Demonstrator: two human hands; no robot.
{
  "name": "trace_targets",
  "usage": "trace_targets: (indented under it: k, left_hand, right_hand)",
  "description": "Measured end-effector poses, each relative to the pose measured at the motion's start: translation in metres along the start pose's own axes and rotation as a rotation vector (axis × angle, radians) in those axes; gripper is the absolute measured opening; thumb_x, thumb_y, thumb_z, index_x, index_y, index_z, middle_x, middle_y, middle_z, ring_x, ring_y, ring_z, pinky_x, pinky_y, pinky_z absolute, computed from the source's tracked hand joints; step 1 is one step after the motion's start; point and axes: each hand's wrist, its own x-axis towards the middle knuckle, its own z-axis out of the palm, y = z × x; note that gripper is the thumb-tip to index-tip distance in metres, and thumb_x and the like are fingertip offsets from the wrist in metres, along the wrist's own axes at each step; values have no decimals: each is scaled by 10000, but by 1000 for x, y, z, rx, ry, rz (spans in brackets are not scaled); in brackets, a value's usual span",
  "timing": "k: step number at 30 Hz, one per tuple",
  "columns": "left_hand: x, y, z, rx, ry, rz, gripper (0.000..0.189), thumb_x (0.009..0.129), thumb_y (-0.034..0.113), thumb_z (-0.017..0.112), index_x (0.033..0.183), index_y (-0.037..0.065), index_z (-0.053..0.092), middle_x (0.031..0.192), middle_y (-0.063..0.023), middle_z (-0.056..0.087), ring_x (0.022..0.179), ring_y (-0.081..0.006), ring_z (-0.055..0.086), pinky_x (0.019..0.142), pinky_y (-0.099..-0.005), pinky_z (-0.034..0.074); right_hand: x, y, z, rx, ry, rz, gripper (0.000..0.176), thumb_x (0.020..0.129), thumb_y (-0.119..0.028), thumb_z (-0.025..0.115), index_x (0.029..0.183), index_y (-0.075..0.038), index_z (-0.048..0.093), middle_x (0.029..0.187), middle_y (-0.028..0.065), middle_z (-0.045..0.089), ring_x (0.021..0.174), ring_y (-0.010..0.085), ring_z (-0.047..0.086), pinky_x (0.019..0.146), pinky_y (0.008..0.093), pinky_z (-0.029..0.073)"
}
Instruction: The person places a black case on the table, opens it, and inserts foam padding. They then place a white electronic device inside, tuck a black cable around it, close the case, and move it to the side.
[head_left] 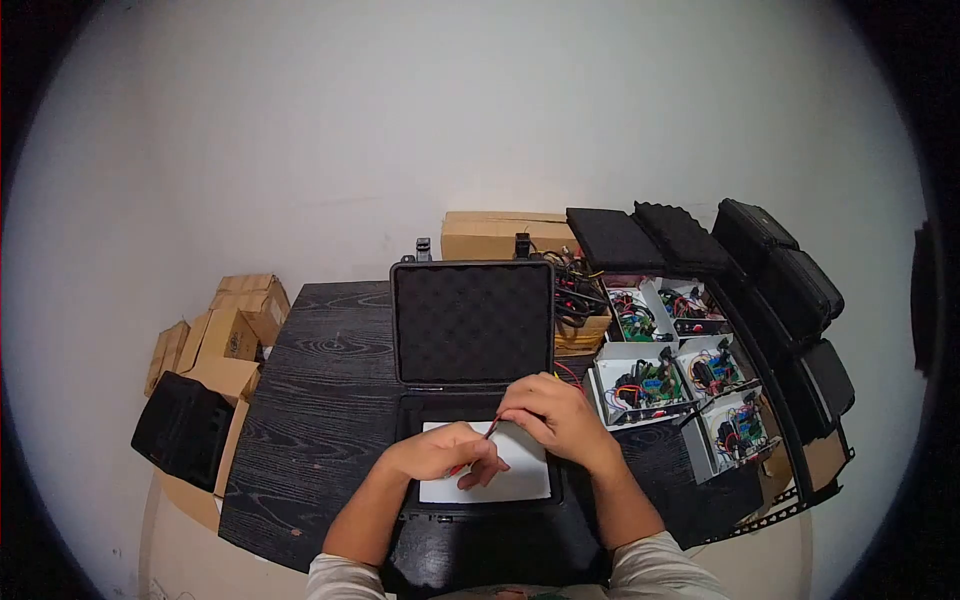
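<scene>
Over an open black hard case (397,330), both my hands work on a thin red and black cable (492,428). Its upper part is pinched between the fingertips of my right hand (555,415). My left hand (445,455) has its fingers closed on the lower stretch, where a bit of red shows near the thumb. Beneath the hands lies a white panel (525,480) set in the case's base, partly covered by them. The raised lid is lined with dark egg-crate foam (473,322). Part of a red wire (572,374) shows beyond my right hand.
To the right, several white open boxes (640,385) hold circuit boards and wiring. Behind them lie black foam sheets (612,238) and closed black cases (800,285). A carton of cables (582,335) stands beside the lid. Cardboard boxes (235,330) sit left of the dark table (310,400).
</scene>
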Motion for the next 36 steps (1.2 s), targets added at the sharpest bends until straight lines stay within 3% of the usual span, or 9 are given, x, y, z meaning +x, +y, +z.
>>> trace_targets:
  k: [2, 5, 9, 14, 18, 26, 30, 34, 36]
  left_hand:
    - [-7, 4, 6, -105, 50, -68, 622, 1153, 467, 400, 988, -43, 714, 838, -95, 699, 734, -211, 662, 948, -400, 528]
    - [1, 7, 11, -252, -7, 222, 562, 1140, 415, 431, 992, -53, 704, 849, -118, 698, 884, -267, 673, 1039, -464, 480]
    - [5, 8, 7, -228, 44, 351, 526, 1106, 371, 446, 937, -47, 715, 946, -210, 699, 1086, -383, 651, 1072, -561, 446]
    - [7, 13, 10, -306, 129, 510, 512, 1127, 350, 391, 1022, -47, 697, 1126, -231, 678, 1219, -385, 597, 1139, -502, 395]
    - [7, 9, 2, -406, 236, 636, 500, 1145, 358, 378, 1104, -27, 694, 1165, -191, 664, 1264, -382, 598, 1193, -602, 395]
    - [12, 12, -2, -621, 468, 785, 451, 1177, 354, 337, 1310, 23, 613, 1331, -138, 606, 1391, -330, 553, 1276, -594, 334]
    - [18, 9, -1, -496, 660, 797, 405, 1176, 297, 380, 1367, -16, 554, 1433, -168, 548, 1413, -313, 533, 1287, -531, 341]
    - [18, 1, -6, -170, 815, 716, 370, 1160, 284, 458, 1333, -27, 560, 1417, -185, 573, 1340, -296, 591, 1258, -473, 375]
    - [18, 0, -4, 71, 866, 604, 303, 1152, 234, 461, 1310, 6, 583, 1276, -142, 671, 1242, -264, 652, 1298, -515, 251]
  right_hand:
    - [1, 9, 8, 92, 20, -26, 114, 988, -135, 714, 996, -32, 761, 1052, 89, 719, 971, 268, 695, 879, 373, 548]
    - [-1, 25, 20, 326, -27, 7, 168, 1029, -151, 685, 967, 0, 722, 1027, 82, 682, 925, 228, 674, 850, 348, 534]
    - [-4, 34, 26, 604, -165, 199, 186, 1055, -136, 636, 960, 16, 686, 983, 88, 643, 972, 185, 650, 861, 331, 516]
    - [3, 9, 21, 379, 49, 164, 108, 1008, -82, 695, 1078, -19, 747, 943, 76, 658, 847, 163, 672, 746, 300, 530]
    - [4, 10, 26, 46, 217, -15, 203, 933, -73, 781, 1136, -70, 787, 973, 76, 689, 836, 197, 716, 724, 322, 566]
    - [3, 7, 32, -29, 150, -5, 138, 905, -101, 804, 1037, -59, 804, 1068, 95, 710, 990, 269, 718, 847, 379, 576]
    - [0, 11, 49, 281, -13, 93, 116, 942, -128, 788, 1022, -46, 801, 1103, 109, 708, 1079, 258, 692, 948, 378, 540]
    - [-1, 10, 48, 537, -94, 199, 142, 1023, -143, 718, 1013, -11, 769, 1090, 82, 703, 1008, 188, 678, 927, 328, 531]
    - [-5, 17, 50, 699, -83, 257, 196, 1061, -193, 674, 1042, -14, 751, 1062, 47, 694, 945, 135, 650, 828, 294, 522]
